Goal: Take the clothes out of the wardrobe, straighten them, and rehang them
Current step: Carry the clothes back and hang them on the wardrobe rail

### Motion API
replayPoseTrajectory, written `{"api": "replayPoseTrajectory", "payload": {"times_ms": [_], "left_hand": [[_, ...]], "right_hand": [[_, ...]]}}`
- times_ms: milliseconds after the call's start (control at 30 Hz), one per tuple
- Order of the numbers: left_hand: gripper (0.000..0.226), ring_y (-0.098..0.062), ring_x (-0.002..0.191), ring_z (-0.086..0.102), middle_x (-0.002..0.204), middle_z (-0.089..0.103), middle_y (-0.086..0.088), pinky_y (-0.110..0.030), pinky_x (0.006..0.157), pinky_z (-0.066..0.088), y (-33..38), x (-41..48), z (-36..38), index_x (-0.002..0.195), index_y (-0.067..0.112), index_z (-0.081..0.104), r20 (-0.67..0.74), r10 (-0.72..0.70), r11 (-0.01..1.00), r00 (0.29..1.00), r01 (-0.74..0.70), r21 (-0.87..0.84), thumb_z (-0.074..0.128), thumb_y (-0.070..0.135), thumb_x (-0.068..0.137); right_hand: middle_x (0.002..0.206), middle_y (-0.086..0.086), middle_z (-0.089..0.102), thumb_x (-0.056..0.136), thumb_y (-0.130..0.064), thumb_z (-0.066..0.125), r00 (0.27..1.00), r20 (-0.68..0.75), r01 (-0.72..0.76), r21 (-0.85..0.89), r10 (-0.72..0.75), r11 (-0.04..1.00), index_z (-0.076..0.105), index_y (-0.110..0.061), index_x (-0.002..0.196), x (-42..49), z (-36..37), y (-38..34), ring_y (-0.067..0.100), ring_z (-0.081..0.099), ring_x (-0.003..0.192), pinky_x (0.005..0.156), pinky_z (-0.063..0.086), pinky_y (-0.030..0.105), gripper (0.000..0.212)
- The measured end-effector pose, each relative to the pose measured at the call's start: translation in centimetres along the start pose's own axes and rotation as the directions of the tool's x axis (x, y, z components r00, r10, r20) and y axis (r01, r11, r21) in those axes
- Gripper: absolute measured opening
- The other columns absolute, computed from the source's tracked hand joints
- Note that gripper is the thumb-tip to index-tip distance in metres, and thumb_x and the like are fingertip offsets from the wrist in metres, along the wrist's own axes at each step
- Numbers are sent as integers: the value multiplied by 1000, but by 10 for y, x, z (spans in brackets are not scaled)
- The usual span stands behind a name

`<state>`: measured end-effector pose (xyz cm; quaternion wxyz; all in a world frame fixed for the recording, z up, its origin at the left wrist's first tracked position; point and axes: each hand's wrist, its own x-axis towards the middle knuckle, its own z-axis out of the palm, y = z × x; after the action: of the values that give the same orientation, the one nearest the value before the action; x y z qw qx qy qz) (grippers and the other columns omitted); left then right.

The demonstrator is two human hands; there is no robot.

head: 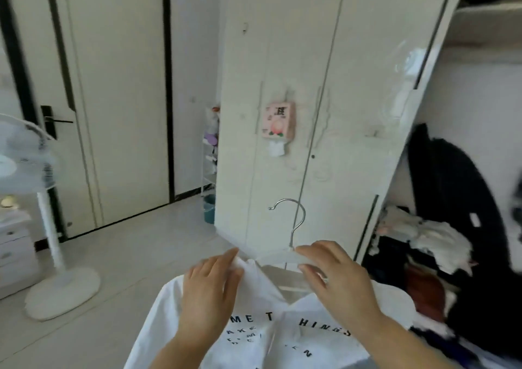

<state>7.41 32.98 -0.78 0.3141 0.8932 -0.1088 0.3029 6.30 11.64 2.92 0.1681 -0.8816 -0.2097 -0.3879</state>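
Before closed wardrobe doors [310, 86], crumpled white T-shirt [324, 340] with black lettering on white hanger [276, 259]; left hand [210, 289] pinching shoulder fabric, right hand [339, 275] gripping hanger; standing fan [25, 156] far left.

The wardrobe [353, 86] doors are glossy white. In front of it, the hanger [275, 259] has a shiny metal hook [287, 199] and a smooth white plastic bar, and the shirt [254, 282] is matt white cloth. To its left stands a white plastic fan [65, 289].
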Motion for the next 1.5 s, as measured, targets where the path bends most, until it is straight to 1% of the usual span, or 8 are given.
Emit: {"api": "replayPoseTrajectory", "payload": {"times_ms": [200,533,633,700,867,1100,1267,1500], "left_hand": [[29,-24,91,63,95,69,-2,-37,83,43,115,26,122,115,12,63,151,152,960,977,-110,-260,52,19,90],[42,-9,112,49,125,56,9,-16,92,31,250,72,265,137,29,41,285,522,747,804,-270,-607,44,32,95],[43,-3,121,41,134,47,13,0,96,15,280,89,293,138,27,38,255,633,670,731,-353,-653,43,31,96],[40,5,115,38,133,50,13,8,91,7,301,102,309,136,26,43,212,678,626,704,-401,-669,43,28,96],[38,12,109,30,133,48,14,11,86,2,352,135,353,136,25,43,166,721,564,672,-431,-705,33,26,99],[40,6,121,35,136,45,16,6,92,4,426,195,444,138,27,38,146,737,554,660,-468,-689,31,28,99],[40,-1,120,39,134,46,13,-14,101,24,482,245,506,139,27,37,154,695,589,702,-434,-682,36,28,98],[43,-2,121,39,134,45,15,-11,98,19,543,326,584,137,29,39,112,663,614,740,-451,-648,46,32,95]], "right_hand": [[86,-4,65,67,-14,79,988,-81,-148,-284,130,947,71,-21,92,-47,-96,112,2,58,62,45,46,15,27],[89,-5,65,68,-7,81,885,-210,-458,-548,416,700,71,-21,95,-87,-196,215,9,62,64,46,50,20,32],[94,-7,64,74,-12,76,809,-250,-565,-582,532,586,69,-25,100,-85,-216,237,11,61,67,50,49,22,29],[100,-9,63,81,-18,69,767,-269,-606,-604,583,518,67,-27,107,-82,-227,255,8,58,71,56,45,21,27],[110,-10,58,88,-25,59,723,-271,-627,-644,635,439,61,-31,117,-67,-252,307,10,58,81,61,41,23,29],[99,-6,63,79,-18,70,745,-305,-607,-679,593,413,67,-27,105,-37,-276,417,17,63,71,50,43,27,28],[95,-4,64,78,-18,71,783,-283,-562,-703,554,435,67,-24,104,-10,-296,509,18,63,69,48,37,22,27],[102,-5,62,82,-21,66,809,-277,-539,-701,518,466,65,-26,109,41,-315,630,20,63,82,55,43,28,28]]}}
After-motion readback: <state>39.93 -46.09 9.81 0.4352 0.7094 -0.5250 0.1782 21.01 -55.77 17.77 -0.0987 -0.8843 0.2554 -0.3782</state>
